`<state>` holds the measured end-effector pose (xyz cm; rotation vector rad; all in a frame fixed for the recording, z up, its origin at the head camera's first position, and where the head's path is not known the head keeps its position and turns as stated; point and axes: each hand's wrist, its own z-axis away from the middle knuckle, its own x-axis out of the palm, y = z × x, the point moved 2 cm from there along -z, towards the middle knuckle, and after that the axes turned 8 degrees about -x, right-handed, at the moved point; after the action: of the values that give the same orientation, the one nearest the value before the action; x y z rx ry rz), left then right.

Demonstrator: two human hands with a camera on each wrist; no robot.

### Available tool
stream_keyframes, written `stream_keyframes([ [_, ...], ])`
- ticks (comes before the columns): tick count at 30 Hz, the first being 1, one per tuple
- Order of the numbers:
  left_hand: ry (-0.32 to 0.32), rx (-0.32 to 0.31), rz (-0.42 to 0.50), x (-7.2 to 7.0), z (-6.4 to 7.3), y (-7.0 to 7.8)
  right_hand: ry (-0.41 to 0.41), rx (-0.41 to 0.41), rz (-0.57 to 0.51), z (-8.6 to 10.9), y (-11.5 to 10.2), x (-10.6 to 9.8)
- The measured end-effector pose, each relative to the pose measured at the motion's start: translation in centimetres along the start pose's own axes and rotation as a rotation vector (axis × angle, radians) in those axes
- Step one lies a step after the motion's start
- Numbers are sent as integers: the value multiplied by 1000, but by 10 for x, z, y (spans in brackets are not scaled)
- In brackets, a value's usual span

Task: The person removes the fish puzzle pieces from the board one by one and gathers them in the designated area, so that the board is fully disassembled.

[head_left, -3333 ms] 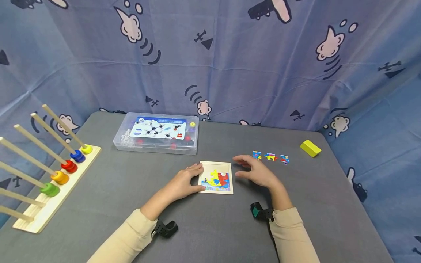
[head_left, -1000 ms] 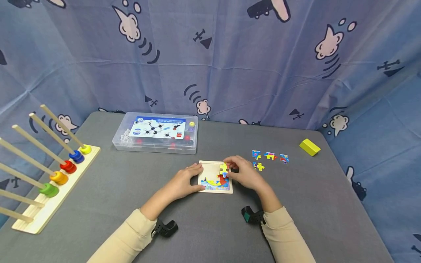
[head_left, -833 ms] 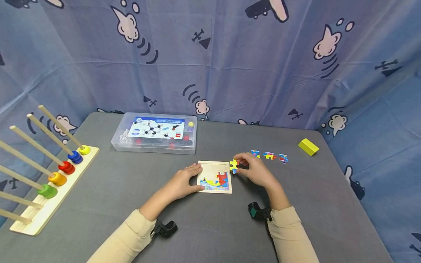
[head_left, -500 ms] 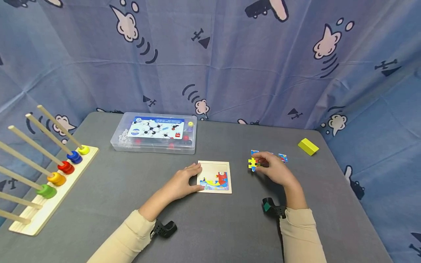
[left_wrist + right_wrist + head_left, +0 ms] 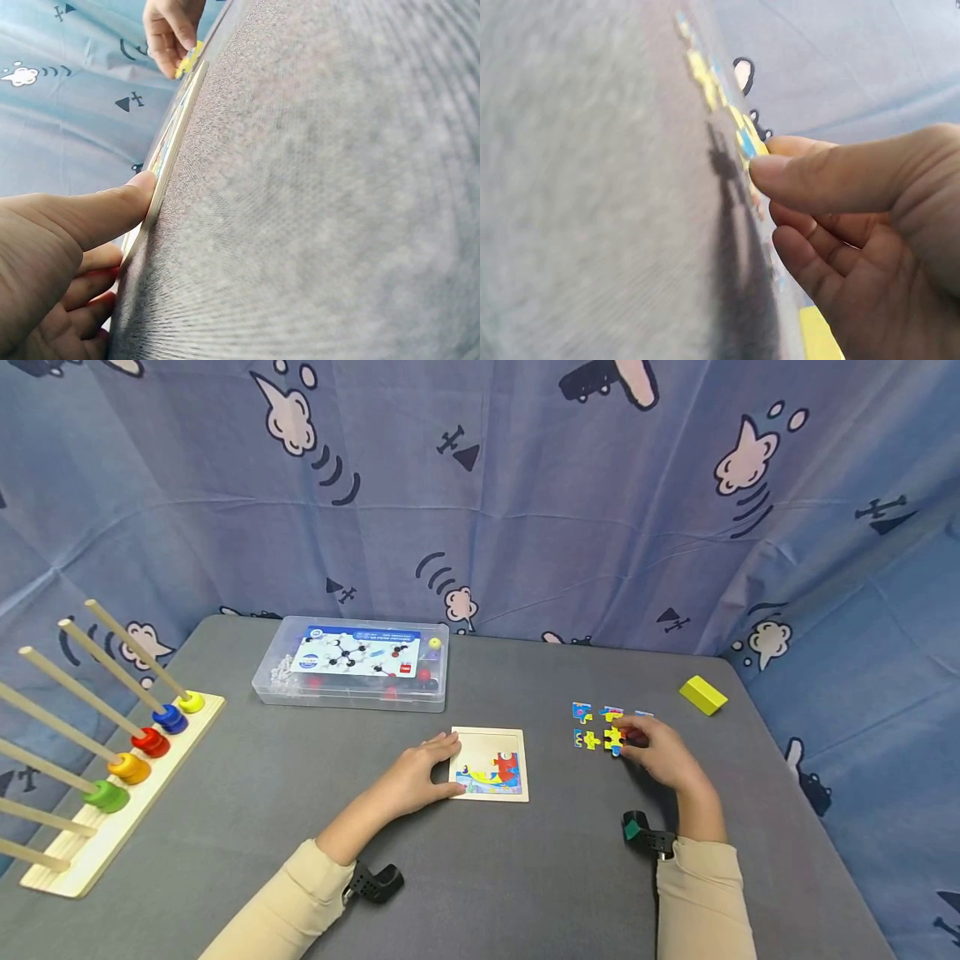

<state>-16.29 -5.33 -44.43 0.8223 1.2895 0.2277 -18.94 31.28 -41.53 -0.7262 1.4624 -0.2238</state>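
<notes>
At the middle of the table lies a square wooden puzzle tray (image 5: 476, 747), its lower part filled with coloured pieces, including a red one at the right. My left hand (image 5: 416, 777) grips the tray's left side; in the left wrist view its thumb (image 5: 124, 206) presses the edge. My right hand (image 5: 663, 756) pinches a yellow and blue jigsaw piece (image 5: 612, 741) between thumb and forefinger. The right wrist view shows this piece (image 5: 748, 142) tilted close over the table. Beside it lies a yellow and blue piece (image 5: 587, 740), with a blue piece (image 5: 582, 712) behind that one.
Behind the right hand lie two more pieces, partly covered by it. A yellow block (image 5: 703, 695) sits at the back right. A clear plastic box (image 5: 352, 697) stands at the back, and a wooden peg stand (image 5: 135, 802) with coloured rings at the left. A curtain hangs behind.
My right hand took the yellow and blue piece out of the tray and carried it right, over to the loose pieces. The left hand stays on the tray.
</notes>
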Motion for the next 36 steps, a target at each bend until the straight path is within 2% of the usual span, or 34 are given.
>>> stream_keyframes([
  [5, 0, -6, 0, 0, 0, 0, -8, 38, 29, 1, 7, 3],
  [11, 3, -4, 3, 0, 0, 0, -18, 60, 6, 1, 11, 5],
  [17, 4, -8, 8, 0, 1, 0, -16, 34, -63, 1, 15, 5],
  [21, 3, -9, 4, 0, 0, 0, -17, 51, -123, 2, 15, 1],
  [25, 2, -13, 4, 0, 1, -1, -13, 50, -153, 0, 4, -3],
  [28, -2, -17, 5, -1, 1, -1, -21, 19, -170, -4, -10, -2],
  [36, -10, -12, 9, -1, 0, -1, -92, -85, -299, -20, -45, 23],
])
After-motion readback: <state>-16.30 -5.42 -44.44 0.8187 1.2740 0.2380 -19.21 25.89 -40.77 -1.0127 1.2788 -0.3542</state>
